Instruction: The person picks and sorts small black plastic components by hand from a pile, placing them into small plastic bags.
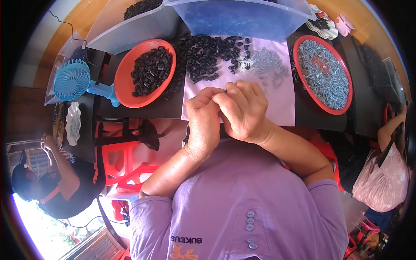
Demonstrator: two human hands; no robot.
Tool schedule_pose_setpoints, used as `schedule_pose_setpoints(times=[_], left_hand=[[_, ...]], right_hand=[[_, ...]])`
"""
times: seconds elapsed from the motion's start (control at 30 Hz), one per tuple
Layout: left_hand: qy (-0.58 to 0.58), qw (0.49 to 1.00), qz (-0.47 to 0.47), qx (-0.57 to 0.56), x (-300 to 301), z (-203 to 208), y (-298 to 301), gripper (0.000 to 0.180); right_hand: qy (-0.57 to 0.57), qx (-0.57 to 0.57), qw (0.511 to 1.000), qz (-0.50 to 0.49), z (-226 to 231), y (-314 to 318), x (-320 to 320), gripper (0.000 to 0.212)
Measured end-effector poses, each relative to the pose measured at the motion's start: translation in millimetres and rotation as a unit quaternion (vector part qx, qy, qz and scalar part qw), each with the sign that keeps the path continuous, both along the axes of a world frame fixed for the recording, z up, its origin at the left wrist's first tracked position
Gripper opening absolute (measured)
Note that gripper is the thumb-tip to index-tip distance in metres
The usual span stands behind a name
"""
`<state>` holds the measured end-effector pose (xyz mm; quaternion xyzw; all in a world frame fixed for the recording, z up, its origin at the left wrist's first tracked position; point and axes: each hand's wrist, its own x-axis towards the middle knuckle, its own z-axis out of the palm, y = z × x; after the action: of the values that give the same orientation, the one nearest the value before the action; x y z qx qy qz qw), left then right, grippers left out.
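My left hand (203, 117) and my right hand (245, 110) meet over the near part of a pink cloth (277, 104), fingertips pressed together. Both are closed in a pinch; a dark speck shows between them, but what they hold is too covered to name. Just beyond lies a loose heap of small black plastic pieces (201, 60). Right of the heap, small silvery screws (268, 63) are spread on the cloth. To the left, an orange-red bowl (125, 97) holds more black pieces. A red bowl (299, 47) at the right is filled with silvery screws.
Two translucent plastic bins, one on the left (125, 34) and one bluish (242, 19), stand at the back. A blue hand fan (71, 80) rests beside the left bowl. Other people sit at the left (60, 186) and right (381, 177). Red stools (117, 158) stand below the table.
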<state>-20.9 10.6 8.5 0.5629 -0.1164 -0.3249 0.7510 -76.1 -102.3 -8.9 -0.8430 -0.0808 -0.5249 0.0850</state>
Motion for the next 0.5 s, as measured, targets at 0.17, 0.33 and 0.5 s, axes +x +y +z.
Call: schedule_pose_setpoints(times=[0.17,0.33,0.5], left_hand=[[0.003,0.997,-0.053,0.055,9.8,10.6,1.9,0.016],[0.027,0.999,-0.021,0.006,11.2,5.6,3.4,0.015],[0.033,0.998,-0.053,-0.007,10.2,-0.6,7.4,0.016]], right_hand=[[0.014,0.041,0.999,0.014,-0.2,-2.7,-0.6,0.026],[0.037,0.099,0.992,0.065,9.1,-7.8,-2.6,0.03],[0.084,0.205,0.968,0.119,17.9,-13.7,-6.6,0.026]])
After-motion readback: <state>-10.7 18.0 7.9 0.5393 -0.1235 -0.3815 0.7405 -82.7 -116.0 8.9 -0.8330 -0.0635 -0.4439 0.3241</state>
